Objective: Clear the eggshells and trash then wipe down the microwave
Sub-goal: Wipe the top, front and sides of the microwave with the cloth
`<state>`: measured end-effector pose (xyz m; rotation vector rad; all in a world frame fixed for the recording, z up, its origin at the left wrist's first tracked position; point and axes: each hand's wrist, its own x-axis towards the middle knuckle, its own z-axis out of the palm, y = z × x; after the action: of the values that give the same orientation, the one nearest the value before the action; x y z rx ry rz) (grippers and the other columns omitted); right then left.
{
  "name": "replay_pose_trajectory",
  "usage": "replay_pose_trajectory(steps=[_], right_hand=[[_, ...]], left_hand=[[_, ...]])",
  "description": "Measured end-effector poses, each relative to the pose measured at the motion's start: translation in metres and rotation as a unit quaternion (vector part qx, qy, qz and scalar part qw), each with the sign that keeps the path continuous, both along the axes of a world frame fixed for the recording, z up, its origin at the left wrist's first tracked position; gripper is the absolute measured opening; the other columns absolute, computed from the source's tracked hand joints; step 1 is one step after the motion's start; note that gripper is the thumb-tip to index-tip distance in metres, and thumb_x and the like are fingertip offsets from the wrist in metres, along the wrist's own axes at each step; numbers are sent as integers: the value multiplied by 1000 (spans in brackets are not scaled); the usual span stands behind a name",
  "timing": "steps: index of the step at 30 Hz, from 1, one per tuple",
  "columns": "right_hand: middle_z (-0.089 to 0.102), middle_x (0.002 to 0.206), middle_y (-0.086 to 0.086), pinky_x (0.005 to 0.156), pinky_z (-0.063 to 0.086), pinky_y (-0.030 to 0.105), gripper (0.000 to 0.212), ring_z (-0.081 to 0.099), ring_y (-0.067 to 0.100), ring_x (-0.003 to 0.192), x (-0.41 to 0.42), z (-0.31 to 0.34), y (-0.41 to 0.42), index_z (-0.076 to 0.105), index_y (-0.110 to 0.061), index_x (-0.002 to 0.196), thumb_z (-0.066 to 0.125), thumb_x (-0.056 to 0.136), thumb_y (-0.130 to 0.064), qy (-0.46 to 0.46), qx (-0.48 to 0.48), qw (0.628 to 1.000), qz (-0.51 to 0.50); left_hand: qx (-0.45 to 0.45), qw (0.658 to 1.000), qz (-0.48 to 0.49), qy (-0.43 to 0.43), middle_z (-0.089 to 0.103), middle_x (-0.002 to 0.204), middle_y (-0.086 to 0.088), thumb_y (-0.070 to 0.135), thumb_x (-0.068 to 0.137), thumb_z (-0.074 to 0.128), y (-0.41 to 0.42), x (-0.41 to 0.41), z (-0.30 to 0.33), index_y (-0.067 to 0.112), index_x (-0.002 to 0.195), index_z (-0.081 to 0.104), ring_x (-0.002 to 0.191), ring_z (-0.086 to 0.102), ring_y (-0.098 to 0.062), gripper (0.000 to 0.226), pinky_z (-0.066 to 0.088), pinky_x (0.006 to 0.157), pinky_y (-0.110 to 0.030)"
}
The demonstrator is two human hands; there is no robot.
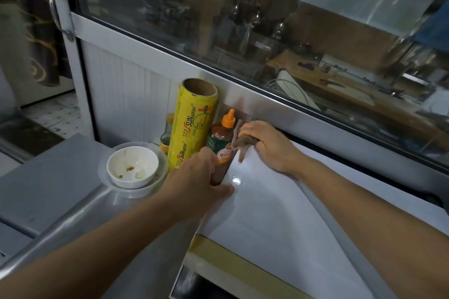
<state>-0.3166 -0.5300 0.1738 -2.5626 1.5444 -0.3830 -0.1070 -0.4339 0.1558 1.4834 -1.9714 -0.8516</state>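
The white microwave (279, 221) fills the lower right, seen from above. At its far left corner my right hand (264, 144) grips a bunched brown cloth (239, 144) and presses it on the top. My left hand (199, 184) grips the microwave's left edge, thumb on top and fingers down the side. A white bowl (132, 165) with food scraps sits in a clear dish to the left.
A yellow roll of cling wrap (192, 124), an orange-capped sauce bottle (222, 138) and a small bottle (166, 137) stand against the wall beside the microwave. A grey steel counter (56, 189) spreads left. A glass window (243, 19) rises behind.
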Motion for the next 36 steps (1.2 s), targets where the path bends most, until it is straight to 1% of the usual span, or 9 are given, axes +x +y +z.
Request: replay_pose_trajectory(steps=[4, 8, 12, 16, 18, 24, 27, 30, 36], right_hand=[[63, 104, -4, 93, 41, 37, 40, 49, 14, 106, 33, 9, 54, 67, -22, 92, 41, 68, -4, -25, 11, 998, 60], [61, 110, -5, 92, 43, 40, 38, 48, 17, 110, 52, 2, 102, 62, -25, 100, 33, 77, -17, -23, 9, 997, 68], [62, 115, -2, 102, 34, 31, 38, 50, 16, 113, 41, 10, 86, 65, -18, 106, 36, 82, -18, -17, 46, 990, 136], [56, 123, 4, 105, 37, 41, 34, 48, 20, 116, 20, 9, 34, 60, -15, 115, 40, 89, -9, -17, 23, 1000, -7], [55, 124, 2, 101, 40, 45, 32, 48, 20, 116, 22, 5, 29, 59, -18, 113, 41, 89, -6, 7, 22, 999, -42], [59, 111, -5, 91, 43, 41, 34, 49, 16, 111, 64, 2, 119, 62, -23, 97, 39, 75, -9, -12, 29, 999, 16], [55, 120, -10, 92, 41, 31, 39, 45, 11, 118, 74, -2, 164, 57, -29, 110, 29, 83, -26, -25, 17, 999, 41], [39, 144, -13, 108, 30, 31, 44, 30, 8, 136, 55, -5, 170, 45, -31, 133, 36, 92, -17, 11, 23, 997, 70], [35, 150, 5, 112, 28, 39, 42, 34, 25, 137, -6, 7, 110, 42, -17, 139, 39, 98, -14, -1, 19, 992, -126]], left_hand=[[-33, 999, 43, -2, 49, 102, 4, 47, 73, 71, 13, 6, 6, 26, 102, 38, 93, 51, -17, 49, 51, 83, -40], [-26, 999, 11, 34, 49, 101, 7, 39, 75, 71, 30, 25, 10, 29, 101, 37, 93, 52, -12, 44, 51, 79, -31], [0, 999, -23, 37, 50, 97, 15, 40, 78, 68, 48, 38, 7, 32, 101, 43, 92, 51, -6, 35, 49, 78, -25], [42, 998, -48, 21, 42, 89, 28, 50, 77, 65, 61, 38, 5, 35, 106, 47, 85, 47, 3, 38, 38, 64, -9], [58, 996, -58, 27, 43, 91, 27, 53, 73, 67, 67, 36, 6, 35, 109, 48, 89, 48, 1, 45, 39, 66, -12], [64, 995, -73, 26, 46, 102, 20, 48, 60, 80, 81, 40, 7, 30, 119, 42, 98, 50, -4, 73, 41, 73, -14], [56, 996, -38, 54, 51, 98, 13, 36, 58, 85, 81, 48, 2, 25, 109, 38, 92, 55, -7, 70, 49, 77, -22], [28, 997, -27, 65, 50, 85, 18, 31, 58, 86, 78, 52, -1, 25, 103, 34, 78, 53, 1, 69, 46, 64, -16], [17, 995, -76, 61, 54, 89, 20, 29, 68, 81, 73, 48, 0, 32, 121, 39, 85, 55, 1, 68, 44, 68, -13]])
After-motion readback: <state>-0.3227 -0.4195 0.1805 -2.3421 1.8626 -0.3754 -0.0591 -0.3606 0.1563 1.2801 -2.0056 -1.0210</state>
